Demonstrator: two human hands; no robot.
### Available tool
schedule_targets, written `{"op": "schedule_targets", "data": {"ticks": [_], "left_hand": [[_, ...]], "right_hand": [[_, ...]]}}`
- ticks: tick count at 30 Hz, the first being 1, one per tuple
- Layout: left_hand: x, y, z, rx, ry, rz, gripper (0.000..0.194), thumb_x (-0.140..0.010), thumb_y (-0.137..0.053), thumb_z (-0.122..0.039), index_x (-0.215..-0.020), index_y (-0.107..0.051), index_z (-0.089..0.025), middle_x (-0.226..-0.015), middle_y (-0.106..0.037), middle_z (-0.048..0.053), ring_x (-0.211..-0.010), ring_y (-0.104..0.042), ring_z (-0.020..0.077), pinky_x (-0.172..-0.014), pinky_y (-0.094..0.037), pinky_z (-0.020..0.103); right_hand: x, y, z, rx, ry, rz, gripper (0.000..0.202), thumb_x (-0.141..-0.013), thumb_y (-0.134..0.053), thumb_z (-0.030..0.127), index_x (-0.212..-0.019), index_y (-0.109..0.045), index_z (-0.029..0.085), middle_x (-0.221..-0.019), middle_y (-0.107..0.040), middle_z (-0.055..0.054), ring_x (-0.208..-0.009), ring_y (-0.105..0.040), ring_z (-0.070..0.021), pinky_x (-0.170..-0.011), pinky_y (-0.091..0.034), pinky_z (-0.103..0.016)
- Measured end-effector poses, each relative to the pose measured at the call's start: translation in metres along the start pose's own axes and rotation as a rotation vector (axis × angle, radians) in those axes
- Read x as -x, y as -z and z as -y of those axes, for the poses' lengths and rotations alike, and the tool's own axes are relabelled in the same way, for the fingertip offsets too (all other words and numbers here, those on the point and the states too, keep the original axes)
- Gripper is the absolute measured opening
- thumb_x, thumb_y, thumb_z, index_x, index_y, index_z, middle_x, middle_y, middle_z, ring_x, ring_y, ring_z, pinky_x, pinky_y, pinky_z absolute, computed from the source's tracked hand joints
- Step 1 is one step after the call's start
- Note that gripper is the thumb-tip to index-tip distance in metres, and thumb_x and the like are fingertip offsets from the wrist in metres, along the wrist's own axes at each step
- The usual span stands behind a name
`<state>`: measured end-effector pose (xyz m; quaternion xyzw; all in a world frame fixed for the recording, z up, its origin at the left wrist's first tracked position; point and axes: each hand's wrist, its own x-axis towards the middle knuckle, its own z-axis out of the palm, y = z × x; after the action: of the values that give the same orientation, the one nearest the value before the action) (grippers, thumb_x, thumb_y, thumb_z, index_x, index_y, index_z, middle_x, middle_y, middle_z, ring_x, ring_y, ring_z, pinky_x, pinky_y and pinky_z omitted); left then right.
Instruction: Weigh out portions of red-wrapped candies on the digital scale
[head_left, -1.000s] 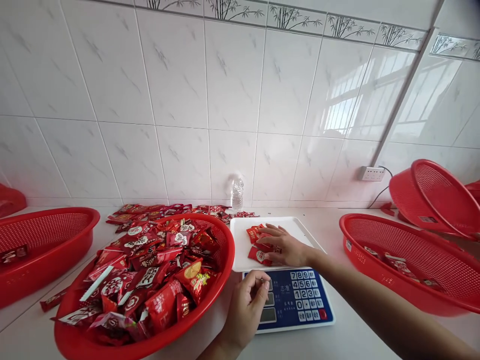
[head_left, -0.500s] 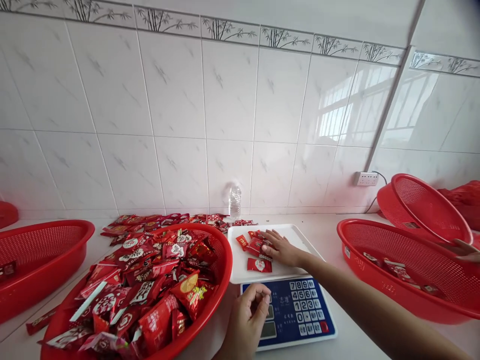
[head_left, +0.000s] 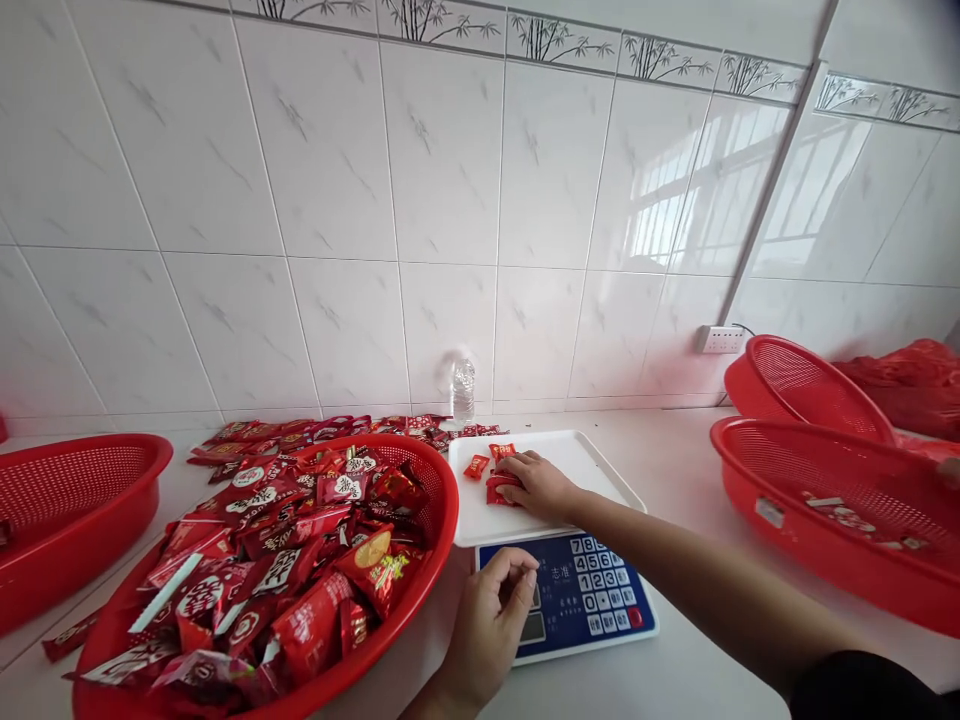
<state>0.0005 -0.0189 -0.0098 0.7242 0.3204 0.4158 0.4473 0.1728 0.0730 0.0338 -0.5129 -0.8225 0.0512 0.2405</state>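
Observation:
My right hand lies over the white scale tray, its fingers curled over red snack packets and hiding part of them. Two small red packets rest on the tray just beyond the fingertips. My left hand is loosely closed, thumb near the fingertips, and nothing shows in it. It hovers by the left edge of the scale's blue keypad panel, covering part of the display. To its left, a red plastic basket is heaped with wrapped snacks.
More packets lie along the wall behind the basket, near a clear bottle. Another red basket stands at far left. On the right is a basket with a few packets; a person's hand touches its far side.
My right hand has drawn the packets together and closed over them, moving slightly left. The right-hand basket has shifted right with the other person's hand. My left hand keeps its pose.

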Motion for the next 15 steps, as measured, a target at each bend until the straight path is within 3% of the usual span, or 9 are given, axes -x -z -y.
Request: {"op": "schedule_targets", "data": {"ticks": [7,15], "left_hand": [[-0.001,0.000,-0.001,-0.025,-0.020,-0.020,0.019,-0.089,-0.050,-0.034,-0.088,-0.060,-0.017,-0.063,-0.051,-0.002,-0.060,-0.047,0.0129,-0.056,-0.038,0.021],[0.000,0.001,-0.002,-0.015,-0.026,-0.016,0.020,-0.089,-0.051,-0.035,-0.088,-0.061,-0.017,-0.063,-0.053,-0.001,-0.060,-0.048,0.0131,-0.056,-0.039,0.021]], "right_hand": [[-0.014,-0.001,-0.009,-0.078,-0.192,-0.150,0.024,-0.093,-0.046,0.041,-0.092,-0.059,0.020,-0.081,-0.067,-0.006,-0.074,-0.062,-0.0193,-0.066,-0.038,-0.027],[-0.015,0.021,-0.019,-0.372,-0.337,-0.371,0.045,-0.092,-0.035,0.058,-0.073,-0.051,0.020,-0.059,-0.056,0.001,-0.048,-0.048,-0.0117,-0.046,-0.034,-0.022]]}}
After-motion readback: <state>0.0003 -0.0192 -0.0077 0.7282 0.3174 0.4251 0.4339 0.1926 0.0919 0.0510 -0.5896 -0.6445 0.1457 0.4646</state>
